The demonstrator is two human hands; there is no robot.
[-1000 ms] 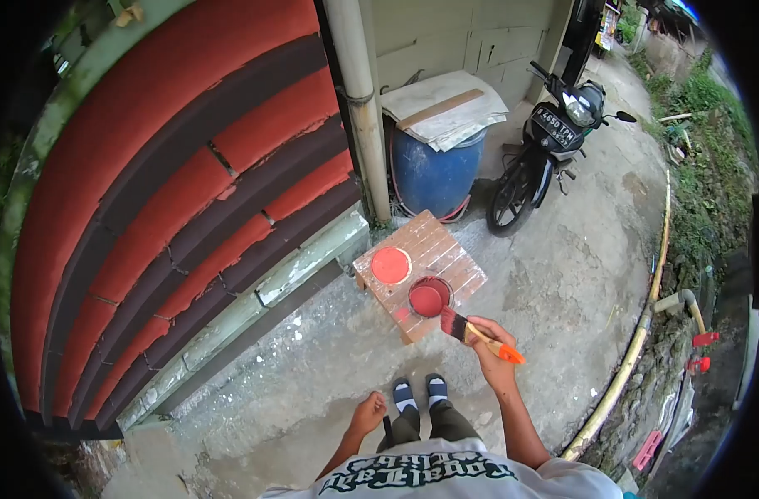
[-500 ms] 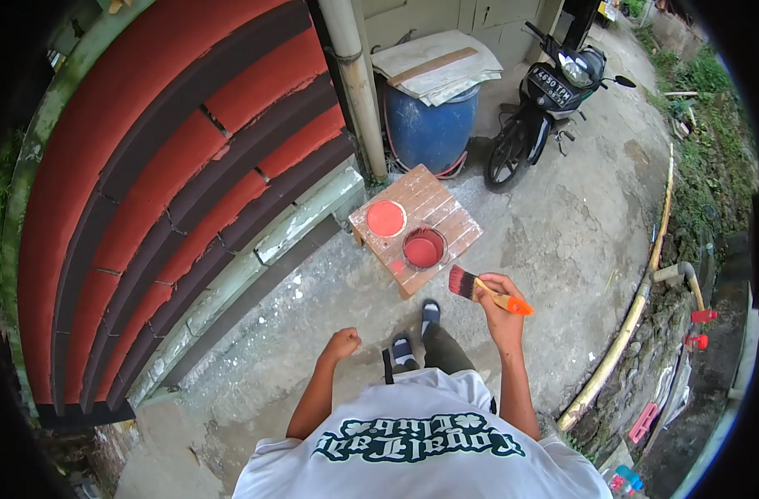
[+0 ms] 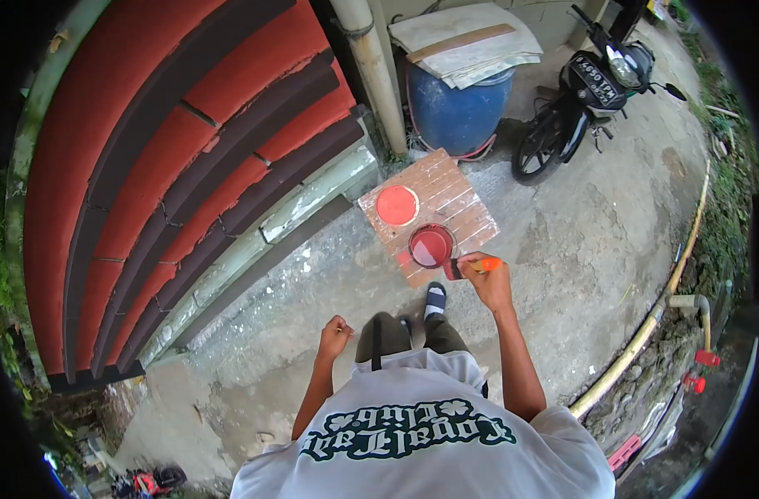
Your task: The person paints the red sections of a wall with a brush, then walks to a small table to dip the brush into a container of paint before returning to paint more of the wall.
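My right hand (image 3: 489, 283) is closed around a paintbrush (image 3: 486, 264) with an orange handle end. The brush's reddish bristles are beside the right rim of an open paint can (image 3: 431, 246) holding red paint. That can stands on a small wooden table (image 3: 467, 200), and a round red-coated lid (image 3: 396, 205) lies near the table's left corner. My left hand (image 3: 335, 334) hangs left of my legs with its fingers curled; whether anything is between them is too small to tell.
A red and dark banded wall (image 3: 155, 158) curves along the left. Behind the table stand a blue barrel (image 3: 454, 112) with sheets on top and a parked motorbike (image 3: 596, 91). A pipe (image 3: 625, 366) runs along the right edge.
My right hand has brought the brush closer to the paint can and turned it. My left hand has shifted slightly left. The view has moved, and my legs show more.
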